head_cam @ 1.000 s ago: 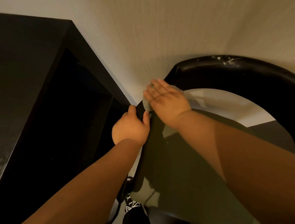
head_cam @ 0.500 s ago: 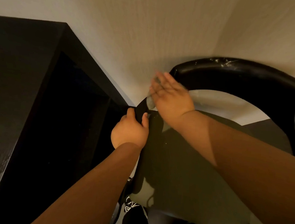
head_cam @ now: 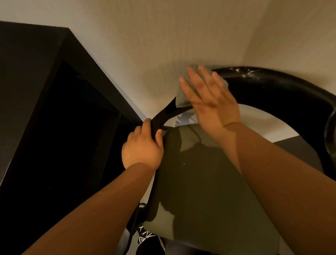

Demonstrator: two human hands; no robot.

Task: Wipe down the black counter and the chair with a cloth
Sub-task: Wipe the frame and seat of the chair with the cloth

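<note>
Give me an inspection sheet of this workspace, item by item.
Surface: black counter at left, top bare where visible.
Job's things: grey cloth pressed flat on the chair's curved black backrest; white scuffs on the backrest's top edge.
Clutter: nothing seen.
Grippers: right hand open, flat on cloth; left hand grips the backrest's left end.
Cables: nothing seen.
Surroundings: beige wall; olive seat; shoes below.
</note>
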